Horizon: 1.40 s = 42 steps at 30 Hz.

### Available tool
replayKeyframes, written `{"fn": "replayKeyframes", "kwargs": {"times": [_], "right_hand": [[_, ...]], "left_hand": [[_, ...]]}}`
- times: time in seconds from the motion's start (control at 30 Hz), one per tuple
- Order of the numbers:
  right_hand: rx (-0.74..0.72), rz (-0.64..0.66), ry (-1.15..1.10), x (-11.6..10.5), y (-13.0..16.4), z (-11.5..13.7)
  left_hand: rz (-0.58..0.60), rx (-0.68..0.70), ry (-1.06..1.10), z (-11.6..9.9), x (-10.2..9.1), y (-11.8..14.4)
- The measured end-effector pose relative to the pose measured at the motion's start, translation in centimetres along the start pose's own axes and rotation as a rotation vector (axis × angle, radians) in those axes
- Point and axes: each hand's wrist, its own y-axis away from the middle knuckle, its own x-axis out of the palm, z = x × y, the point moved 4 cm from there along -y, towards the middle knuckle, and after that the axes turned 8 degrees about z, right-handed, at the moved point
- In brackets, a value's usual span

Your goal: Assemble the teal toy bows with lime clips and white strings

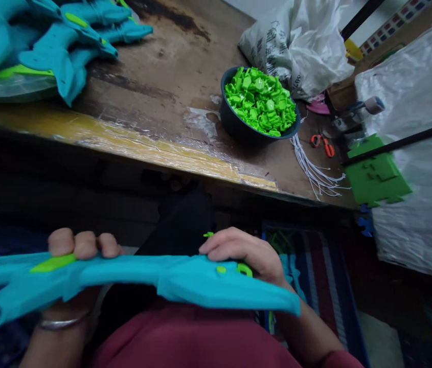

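A long teal plastic piece shaped like a toy gun [123,271] lies level across my lap, with lime-green inserts and a round open tube at its left end. My left hand [81,245] is wrapped around its left part, fingers over the top edge beside a green insert. Curled over the right part is my right hand [248,250], close to a green hook-like part [245,269]; its thumb is hidden. A tiny green bit [208,234] shows just above the right fingertips; I cannot tell whether they touch it.
Ahead is a worn wooden table [154,97]. On it are a dark bowl [239,125] of small green plastic pieces, a heap of teal parts [58,46], white cords [311,168], orange-handled scissors [328,148] and a white sack [296,46]. A crate [344,286] stands below right.
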Motion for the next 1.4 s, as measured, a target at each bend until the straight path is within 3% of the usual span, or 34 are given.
{"fn": "replayKeyframes", "kwargs": {"times": [0.2,0.33,0.53,0.7,0.8,0.97,1.07,1.17,1.4], "right_hand": [[-0.013,-0.112,0.058,1.2,1.2,1.9],[0.003,-0.062,0.092,1.4,1.5,2.6],[-0.184,0.093,0.172,1.0,1.6,2.1],[0.008,0.026,0.136,1.1,1.8,2.9],[-0.003,0.091,0.173,1.0,1.8,3.4],[0.012,0.204,0.222,0.5,1.6,2.1],[-0.013,0.180,0.190,0.4,1.4,1.9],[0.025,0.159,0.149,0.1,1.1,2.1],[0.245,0.285,0.118,0.3,1.8,0.5]], "left_hand": [[0.175,0.139,0.110,-1.3,-1.3,0.0],[0.269,0.101,0.094,-1.2,-1.0,-0.5],[0.434,0.021,0.094,-0.5,0.0,-0.6],[0.356,-0.026,0.120,-0.1,-0.4,-0.4],[0.357,-0.059,0.155,0.1,-0.4,-0.4],[0.142,-0.074,0.083,-0.1,-0.6,0.2],[0.068,-0.075,0.013,-0.3,-0.3,0.5],[0.075,-0.065,-0.065,-0.3,-0.2,0.4],[0.042,-0.024,-0.042,0.1,-3.2,-0.5]]}}
